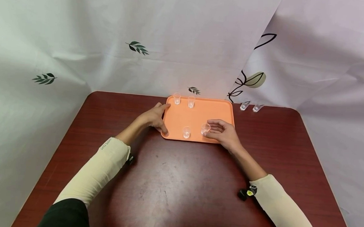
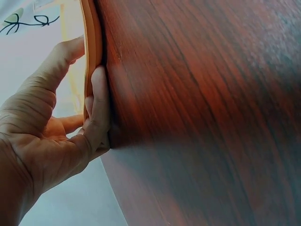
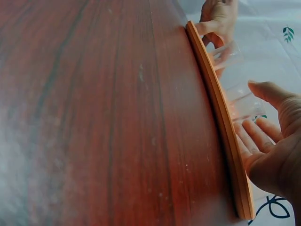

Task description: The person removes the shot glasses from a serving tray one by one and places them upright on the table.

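Observation:
An orange tray (image 1: 215, 109) lies at the table's back edge. My left hand (image 1: 155, 117) grips its left end; in the left wrist view, the thumb (image 2: 68, 52) comes over the tray's rim (image 2: 92, 42) and other fingers bend round its outer side. Near the tray's front right, a clear plastic cup (image 1: 205, 128) stands between the thumb and fingers of my right hand (image 1: 224, 133). Those fingers are extended and spread about the cup (image 3: 245, 107) in the right wrist view. Another clear cup (image 1: 186, 132) stands to its left, and two more cups, one back-left (image 1: 176, 98) and its neighbour (image 1: 191, 101), stand behind.
Two clear cups, a left one (image 1: 244, 106) and a right one (image 1: 257, 108), are at the table's back edge, right of the tray. A white leaf-patterned sheet (image 1: 172, 33) hangs behind the dark red-brown table (image 1: 173, 186).

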